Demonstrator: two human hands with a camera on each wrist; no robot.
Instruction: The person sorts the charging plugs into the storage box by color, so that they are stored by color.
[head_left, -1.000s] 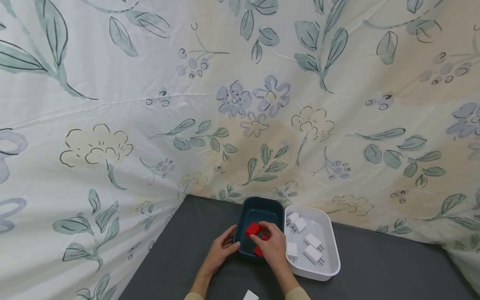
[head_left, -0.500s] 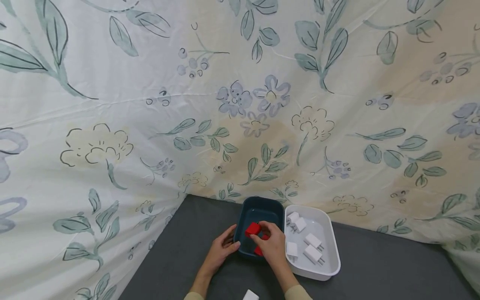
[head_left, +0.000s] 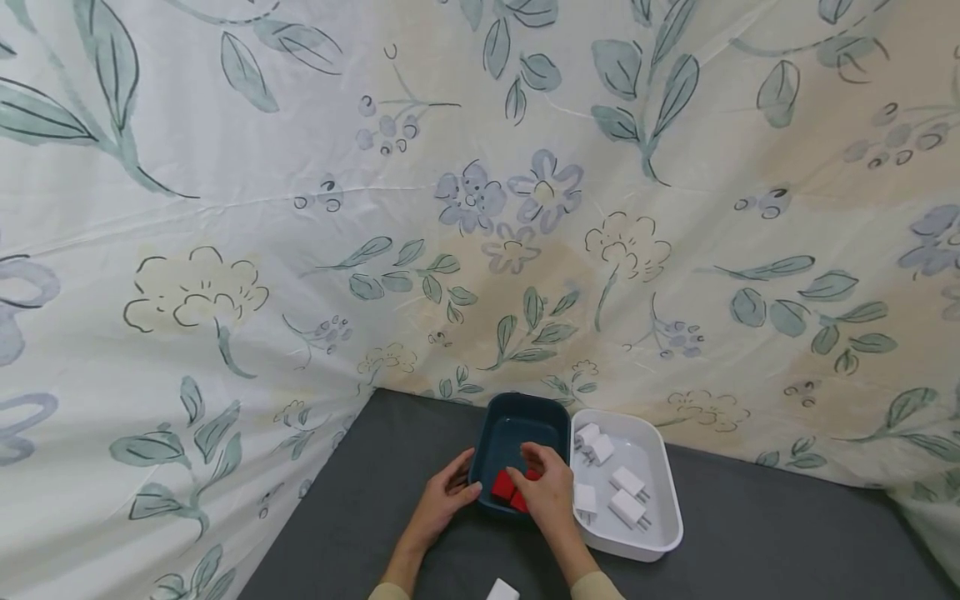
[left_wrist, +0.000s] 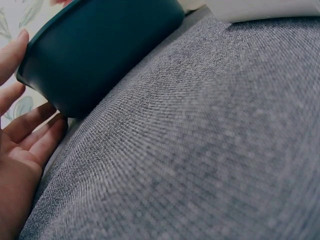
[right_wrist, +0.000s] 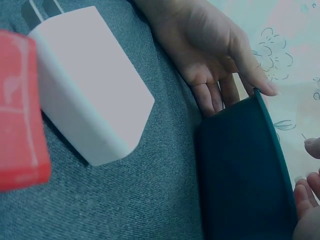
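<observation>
- Here, left hand [head_left: 444,498]: fingers curled round one teal bin's [head_left: 525,432] left side, likely to steady it.
- Right hand [head_left: 552,483]: fingers parted over the bin, nothing visible between.
- Red blocks [head_left: 503,485]: at least two in bin, lower centre, partly hidden; another red block [right_wrist: 20,110], right-wrist view's left edge.
- White tray [head_left: 663,475], lower right: five white plugs [head_left: 626,482], presumably kept apart from red.
- Loose plug [head_left: 502,591]: one, bottom edge, on counter [head_left: 420,427].

left sleeve [head_left: 389,592]: pale beige-yellow, visible part plain, ends on the forearm | right sleeve [head_left: 597,587]: same pale beige-yellow, edge slanting across the forearm | left hand [head_left: 442,493]: bare, fingernails visible | right hand [head_left: 550,492]: bare
</observation>
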